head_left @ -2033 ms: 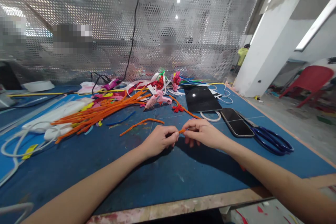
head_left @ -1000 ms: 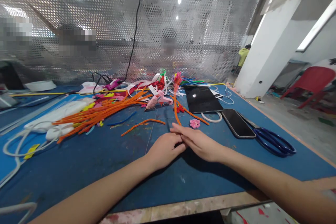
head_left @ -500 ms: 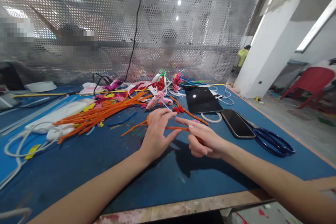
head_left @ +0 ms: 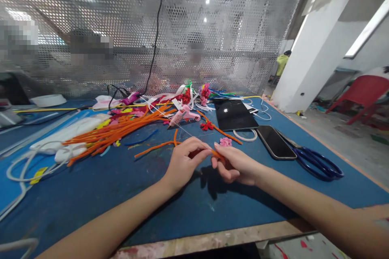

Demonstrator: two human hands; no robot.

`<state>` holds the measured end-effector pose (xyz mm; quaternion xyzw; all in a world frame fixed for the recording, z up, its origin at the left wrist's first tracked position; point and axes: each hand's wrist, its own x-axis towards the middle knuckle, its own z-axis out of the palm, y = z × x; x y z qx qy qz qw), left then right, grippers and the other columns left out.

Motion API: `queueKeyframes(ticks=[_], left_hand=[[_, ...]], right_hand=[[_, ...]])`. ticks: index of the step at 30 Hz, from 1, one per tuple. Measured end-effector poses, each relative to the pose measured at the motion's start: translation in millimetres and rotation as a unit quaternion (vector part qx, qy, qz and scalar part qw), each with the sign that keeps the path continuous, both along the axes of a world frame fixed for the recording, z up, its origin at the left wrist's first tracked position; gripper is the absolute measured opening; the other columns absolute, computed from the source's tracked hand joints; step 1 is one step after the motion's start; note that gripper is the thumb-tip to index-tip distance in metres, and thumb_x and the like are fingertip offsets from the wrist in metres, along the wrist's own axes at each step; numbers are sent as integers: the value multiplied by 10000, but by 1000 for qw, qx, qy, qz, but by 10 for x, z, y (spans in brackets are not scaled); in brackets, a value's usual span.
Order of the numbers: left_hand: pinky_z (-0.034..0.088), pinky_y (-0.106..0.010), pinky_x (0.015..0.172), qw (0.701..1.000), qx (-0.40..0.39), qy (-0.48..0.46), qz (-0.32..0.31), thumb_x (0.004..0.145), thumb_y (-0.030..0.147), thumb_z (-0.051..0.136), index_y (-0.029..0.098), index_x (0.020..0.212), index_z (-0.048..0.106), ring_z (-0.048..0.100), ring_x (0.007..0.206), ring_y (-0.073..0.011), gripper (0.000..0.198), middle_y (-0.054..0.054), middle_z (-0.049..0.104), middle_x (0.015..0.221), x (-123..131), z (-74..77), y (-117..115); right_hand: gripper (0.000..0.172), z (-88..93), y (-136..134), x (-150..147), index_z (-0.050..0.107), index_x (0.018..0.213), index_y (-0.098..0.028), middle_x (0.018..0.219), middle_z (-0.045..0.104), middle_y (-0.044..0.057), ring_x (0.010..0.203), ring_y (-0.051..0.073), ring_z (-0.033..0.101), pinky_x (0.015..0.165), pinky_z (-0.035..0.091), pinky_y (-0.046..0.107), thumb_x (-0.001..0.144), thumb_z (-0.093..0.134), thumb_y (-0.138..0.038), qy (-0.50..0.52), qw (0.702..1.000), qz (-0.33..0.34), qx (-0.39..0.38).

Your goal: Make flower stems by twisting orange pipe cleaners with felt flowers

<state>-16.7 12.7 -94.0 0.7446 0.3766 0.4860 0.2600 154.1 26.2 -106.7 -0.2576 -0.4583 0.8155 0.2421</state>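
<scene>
Pinching with the tips of thumb and forefinger, the left hand meets the right hand over a short visible bit of a fuzzy orange craft stem, which sits between them, nearer the viewer than the pink plastic glue gun and a little to its right. The right thumb presses the stem against the fingers beneath it, the lower ones curled in; how the left hand's remaining fingers stand cannot be told, as they are mostly hidden. Both hands are above the blue tabletop, casting shadows on it. Left of the glue gun spreads a thick bundle of long orange fuzzy stems; in front of it and leftward lies a loose orange stem, beside a short curved blue stem. Just right of the glue gun and slightly nearer is a small red fuzzy flower, and beyond that, near the right hand, a pink petalled flower. Farther right of the glue gun come a glossy black flat panel, a dark-screened smartphone and large scissors with dark blue looped handles. Behind the glue gun rises a grey perforated metal screen.
</scene>
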Motion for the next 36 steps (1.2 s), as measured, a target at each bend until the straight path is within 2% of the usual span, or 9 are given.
queueKeyframes(ticks=[5,10,15,17,19,23,25,29,36], left_hand=[[428,-224,638,1000,8,-9,-25,775,234,616,171,708,669,557,696,-128,106,-21,634,742,-38,28,20],[393,-203,542,997,-76,-12,23,768,290,597,149,679,634,505,584,-106,170,5,582,639,11,31,-32],[363,-181,444,980,-192,-51,31,781,339,567,141,728,597,452,452,-71,207,36,530,581,95,-7,-101],[362,-181,433,978,-199,-49,29,797,357,549,144,755,588,442,430,-68,220,40,519,578,100,-25,-105],[382,-185,462,986,-164,-28,30,810,359,540,151,775,594,471,469,-78,217,30,542,607,74,-35,-82],[429,-209,604,998,-24,53,-26,833,308,542,169,771,648,553,663,-118,186,-18,616,731,-56,-15,24],[437,-222,665,992,45,85,-83,843,277,540,178,786,666,568,722,-128,170,-32,633,750,-126,4,75],[445,-251,708,973,108,141,-146,843,295,543,198,824,685,585,750,-143,172,-61,668,791,-189,21,112],[459,-242,682,994,19,103,-32,804,303,590,186,762,681,602,716,-146,155,-34,678,753,-85,20,17]], right_hand=[[339,10,36,50,567,673,-120,421,542,-31,297,22,282,355,248,155,777,585,-443,32,998,50,-24],[364,35,2,40,584,696,-132,568,616,28,401,63,421,414,301,194,829,504,-462,-83,967,-42,238],[375,79,-28,115,562,627,-164,567,538,50,554,132,470,563,332,270,914,381,-323,-285,642,-168,692],[352,90,-37,129,570,667,-164,569,526,54,578,147,475,590,334,284,920,364,-296,-313,572,-174,738],[352,96,-40,118,572,674,-159,594,544,58,587,145,486,597,347,281,918,368,-308,-308,613,-172,707],[357,77,-7,72,588,757,-144,707,622,52,580,108,534,557,396,233,895,405,-419,-166,894,-73,409],[352,51,23,72,605,819,-135,742,643,50,575,90,548,534,407,207,855,470,-458,-82,972,-3,222],[300,13,68,119,665,843,-118,761,666,53,589,72,548,526,394,178,744,645,-401,-62,989,65,114],[221,91,77,141,701,738,-171,714,682,37,656,137,566,624,420,268,775,615,-371,-174,874,-89,445]])
